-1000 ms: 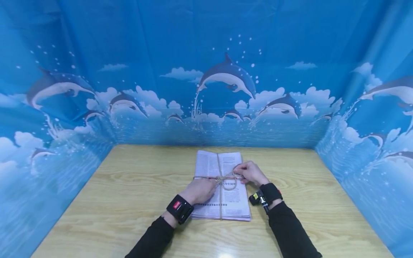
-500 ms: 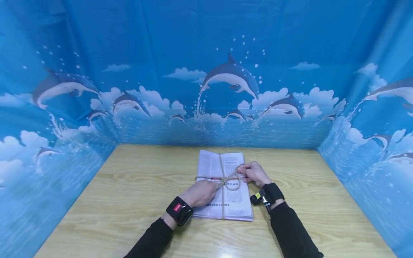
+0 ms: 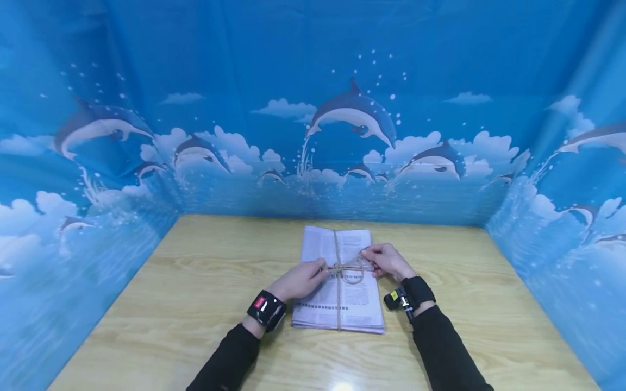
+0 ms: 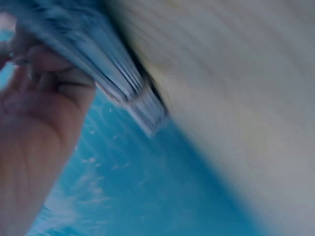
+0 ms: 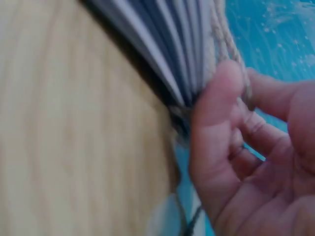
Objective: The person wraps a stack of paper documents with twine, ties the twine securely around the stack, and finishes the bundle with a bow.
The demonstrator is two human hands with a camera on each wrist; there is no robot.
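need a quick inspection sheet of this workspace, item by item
surface: wooden table, light grain.
job's things: stack of newspapers lying flat, twine crossed over it, with a loop near the crossing.
clutter: nothing seen.
grippers: left hand pinches the twine left of the crossing; right hand pinches it to the right; both grips over the stack.
cables: nothing seen.
surroundings: blue dolphin-print backdrop on three sides.

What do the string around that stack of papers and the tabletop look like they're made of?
The tan string looks like rough jute or hemp twine: matte, with twisted strands visible in the right wrist view. The light tabletop shows wood grain with a slight sheen, so probably varnished wood or a wood-look laminate.
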